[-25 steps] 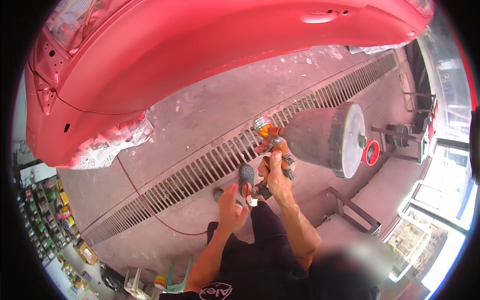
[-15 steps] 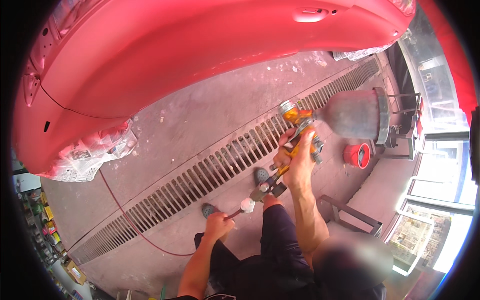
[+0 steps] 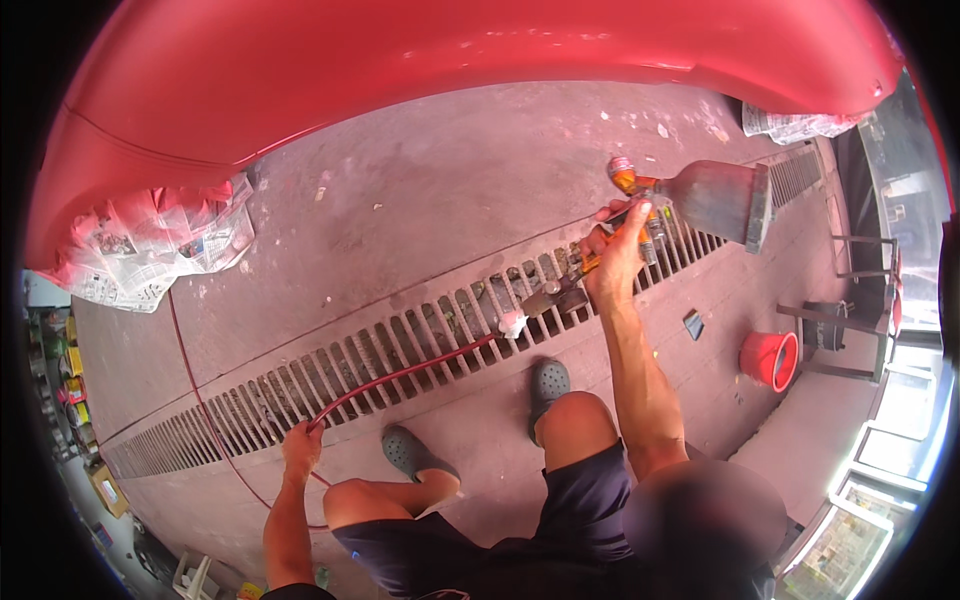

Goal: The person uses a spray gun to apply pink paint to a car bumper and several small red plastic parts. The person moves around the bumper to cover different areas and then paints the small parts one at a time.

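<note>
My right hand (image 3: pixel 619 250) is wrapped round the handle of a spray gun (image 3: pixel 628 180), orange and metal. Its large grey cup (image 3: pixel 715 200) points to the right, and its nozzle end is toward the red car body (image 3: pixel 420 50). A red air hose (image 3: pixel 400 374) runs from the white-wrapped fitting (image 3: pixel 512 324) at the handle's base. My left hand (image 3: pixel 301 447) is closed round that hose, low on the left. The gun is apart from the car panel, over the floor grate.
A slotted floor grate (image 3: pixel 350 362) crosses the floor diagonally. Printed paper (image 3: pixel 165 250) masks the car's lower left, and more covers (image 3: pixel 800 122) its right end. A red bucket (image 3: pixel 768 360) stands at right near a metal stand (image 3: pixel 840 318). Shelved goods line the left edge.
My left hand has moved left and away from the gun, with a longer stretch of hose between them. The gun has shifted up and right in the picture, and my legs are wider apart.
</note>
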Available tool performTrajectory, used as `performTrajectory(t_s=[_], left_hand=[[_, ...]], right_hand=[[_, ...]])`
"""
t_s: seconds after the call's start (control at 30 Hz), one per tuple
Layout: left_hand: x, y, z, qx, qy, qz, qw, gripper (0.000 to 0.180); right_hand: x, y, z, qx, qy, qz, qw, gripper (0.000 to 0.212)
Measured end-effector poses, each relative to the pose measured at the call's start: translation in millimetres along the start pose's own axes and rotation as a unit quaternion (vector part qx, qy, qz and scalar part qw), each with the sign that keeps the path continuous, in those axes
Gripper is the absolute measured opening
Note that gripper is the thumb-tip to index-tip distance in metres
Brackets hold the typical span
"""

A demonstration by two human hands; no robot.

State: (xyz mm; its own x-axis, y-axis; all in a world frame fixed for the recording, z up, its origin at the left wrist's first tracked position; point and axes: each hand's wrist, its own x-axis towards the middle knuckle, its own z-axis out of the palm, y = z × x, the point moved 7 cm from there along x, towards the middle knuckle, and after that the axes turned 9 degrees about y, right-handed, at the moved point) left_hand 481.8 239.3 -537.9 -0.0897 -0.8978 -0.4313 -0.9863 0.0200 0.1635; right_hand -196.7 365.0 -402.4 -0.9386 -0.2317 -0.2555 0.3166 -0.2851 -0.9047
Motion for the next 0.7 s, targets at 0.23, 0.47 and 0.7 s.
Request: performTrajectory(t_s=[0.23,0.47,0.7], left_hand=[[-7.1,-15.2,58.5,-0.059,0.093,-0.023,0.994,0.049],[-28.5,-31.3,126.4,-0.127,0.141,-0.062,0.980,0.046],[-48.9,-19.2,141.6,-0.201,0.011,-0.078,0.976,0.045]], right_hand=[[-13.5,63.1,52.1,0.004,-0.069,-0.058,0.996,0.052],[-31.7,87.9,99.0,-0.035,-0.166,-0.068,0.983,0.047],[-55.2,79.5,110.2,-0.062,-0.246,-0.058,0.966,0.046]])
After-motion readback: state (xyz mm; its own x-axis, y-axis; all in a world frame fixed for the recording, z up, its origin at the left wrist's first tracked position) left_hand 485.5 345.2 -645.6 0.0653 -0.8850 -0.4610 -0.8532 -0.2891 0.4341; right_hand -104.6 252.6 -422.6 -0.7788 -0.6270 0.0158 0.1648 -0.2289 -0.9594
